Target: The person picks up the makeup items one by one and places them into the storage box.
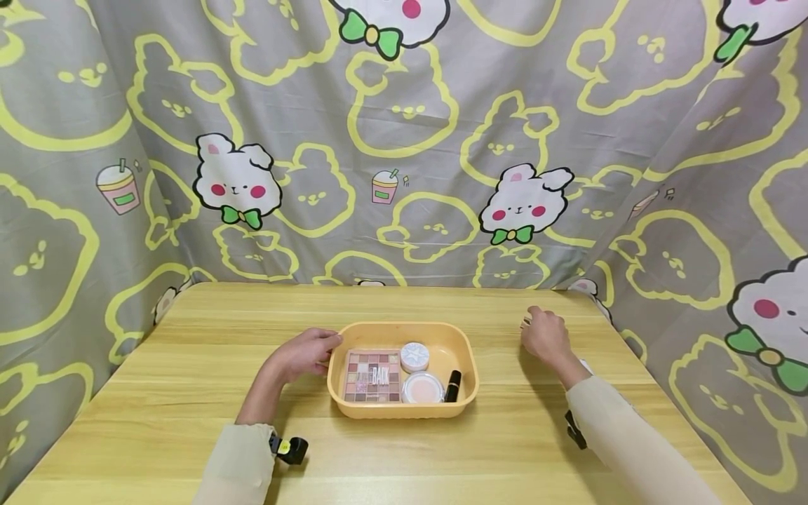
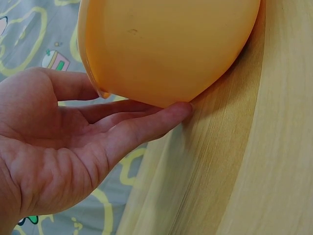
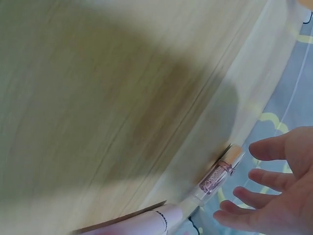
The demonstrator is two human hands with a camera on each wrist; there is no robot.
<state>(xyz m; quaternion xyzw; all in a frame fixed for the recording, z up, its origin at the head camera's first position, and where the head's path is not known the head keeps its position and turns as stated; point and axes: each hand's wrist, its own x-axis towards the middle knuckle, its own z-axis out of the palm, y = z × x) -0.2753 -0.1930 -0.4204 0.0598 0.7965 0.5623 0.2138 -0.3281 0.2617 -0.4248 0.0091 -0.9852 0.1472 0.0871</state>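
My left hand (image 1: 308, 353) is at the left end of a yellow-orange plastic basket (image 1: 404, 414). In the left wrist view, its fingers hold the basket's rim and outer wall. Inside lie an eyeshadow palette (image 1: 372, 376), a round white case with a star (image 1: 414, 356), a round compact with a clear lid (image 1: 423, 388) and a black lipstick tube (image 1: 453, 386). Well right of the basket, my right hand (image 1: 545, 337) hovers with fingers bent and apart. Near them in the right wrist view lies a small clear tube with an orange-tan cap (image 3: 220, 171), apart from the fingertips.
A pale pink tube (image 3: 146, 223) lies on the table by the clear one, partly out of frame. The wooden table (image 1: 404, 463) ends at a grey patterned curtain (image 1: 435, 168) behind and at both sides.
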